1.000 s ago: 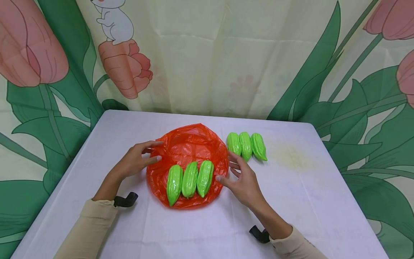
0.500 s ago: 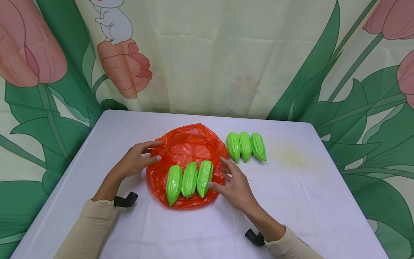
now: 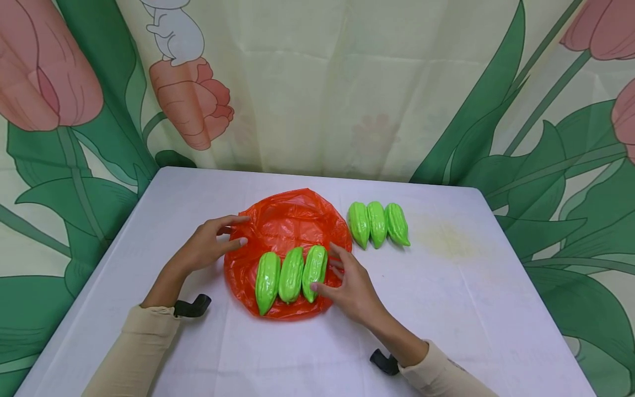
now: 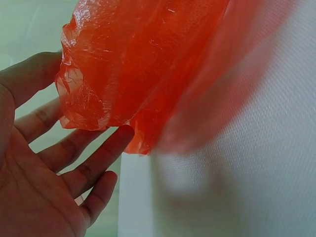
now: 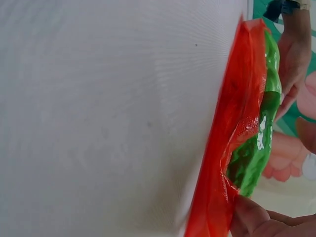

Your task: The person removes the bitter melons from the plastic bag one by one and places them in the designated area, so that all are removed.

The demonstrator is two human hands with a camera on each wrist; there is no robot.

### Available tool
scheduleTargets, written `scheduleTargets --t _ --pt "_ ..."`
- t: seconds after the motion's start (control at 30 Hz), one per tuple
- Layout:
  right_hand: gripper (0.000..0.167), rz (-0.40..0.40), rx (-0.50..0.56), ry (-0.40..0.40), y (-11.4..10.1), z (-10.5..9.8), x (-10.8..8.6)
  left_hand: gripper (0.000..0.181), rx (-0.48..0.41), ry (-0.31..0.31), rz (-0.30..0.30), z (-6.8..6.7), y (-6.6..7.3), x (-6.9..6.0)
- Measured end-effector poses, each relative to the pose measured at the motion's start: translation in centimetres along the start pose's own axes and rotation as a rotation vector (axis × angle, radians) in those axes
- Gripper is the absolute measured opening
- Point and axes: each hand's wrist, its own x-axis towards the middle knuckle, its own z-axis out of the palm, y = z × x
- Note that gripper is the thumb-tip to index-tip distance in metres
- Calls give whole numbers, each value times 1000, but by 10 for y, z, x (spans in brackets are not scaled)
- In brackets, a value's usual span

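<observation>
A red plastic bag lies spread in a round shape, with three glossy green bitter melons side by side on its near half: a left one, a middle one and a right one. My left hand is at the bag's left rim; in the left wrist view its loosely spread fingers touch the crinkled edge. At the bag's right side is my right hand, fingers spread and slightly bent, thumb tip over the right melon's lower part. Contact with that melon cannot be told.
Three more bitter melons lie in a row behind and to the right of the bag. A white cloth covers the table, whose far edge meets a printed curtain. Black angled pieces stick out at both wrists.
My right hand has moved left from the bag's right rim to beside the right bitter melon. The left hand, bag and melons stay put.
</observation>
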Motion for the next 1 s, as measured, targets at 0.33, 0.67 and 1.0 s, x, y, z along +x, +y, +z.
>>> scheduleTargets --t 0.33,0.67,1.0 --pt "97 24 -73 -14 0 3 6 60 -10 2 0 0 -1 -1" --pt "92 8 -123 -23 2 4 10 59 -3 3 -6 0 0 -1" --pt "89 13 -163 -29 0 3 12 59 -1 -2 -8 1 0 1"
